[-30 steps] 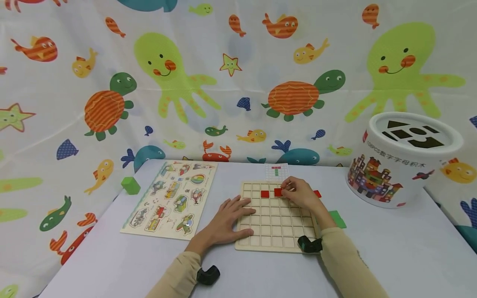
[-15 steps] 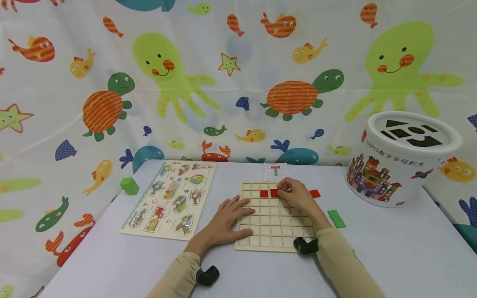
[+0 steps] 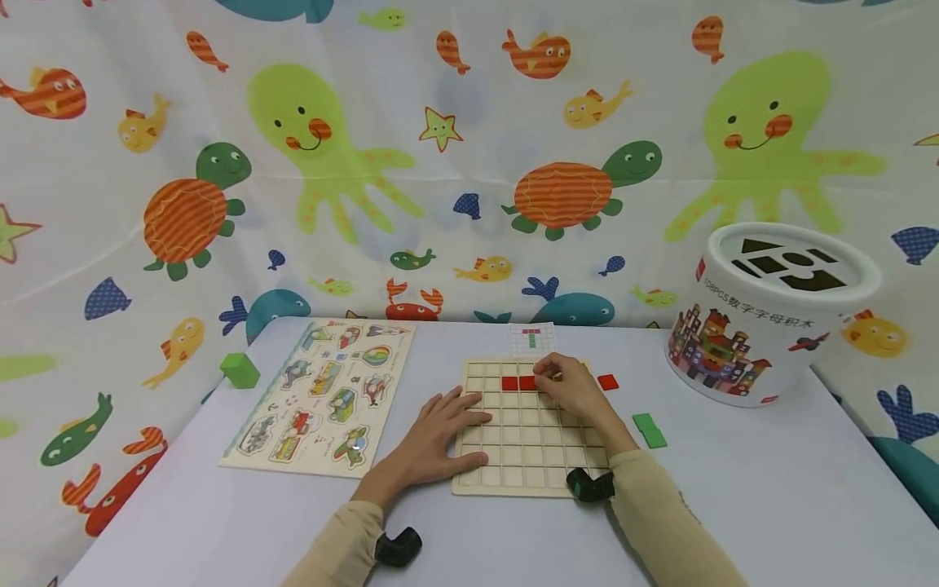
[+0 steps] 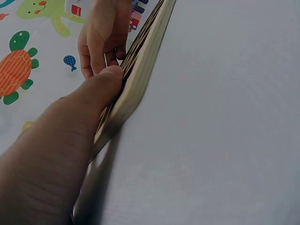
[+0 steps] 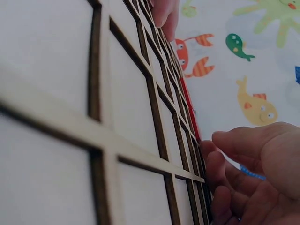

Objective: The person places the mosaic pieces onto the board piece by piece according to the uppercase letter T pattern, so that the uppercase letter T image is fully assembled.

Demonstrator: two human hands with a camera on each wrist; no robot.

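Observation:
A square wooden grid board (image 3: pixel 512 491) lies on the table in the head view. Two red square tiles sit side by side in an upper row: the left tile (image 3: pixel 509 383) and the right tile (image 3: pixel 526 383). My right hand (image 3: pixel 575 390) has curled fingers, with thumb and fingertips at the right tile's right edge, pinching it; its contact is partly hidden. In the right wrist view, red tile edges (image 5: pixel 190 108) show just beyond these fingertips. My left hand (image 3: pixel 433 440) rests spread on the board's left edge, its thumb (image 4: pixel 105 84) along the rim in the left wrist view.
A pattern card (image 3: pixel 531 339) lies behind the board. Right of it are a loose red tile (image 3: pixel 607 381), green tiles (image 3: pixel 650 430) and a large white tub (image 3: pixel 778 318). A picture puzzle board (image 3: pixel 319 399) and a green cube (image 3: pixel 240 371) lie left.
The right red tile has gone from tilted in my right fingers to lying level beside the left one. My left hand stays on the board. The head view has turned slightly right.

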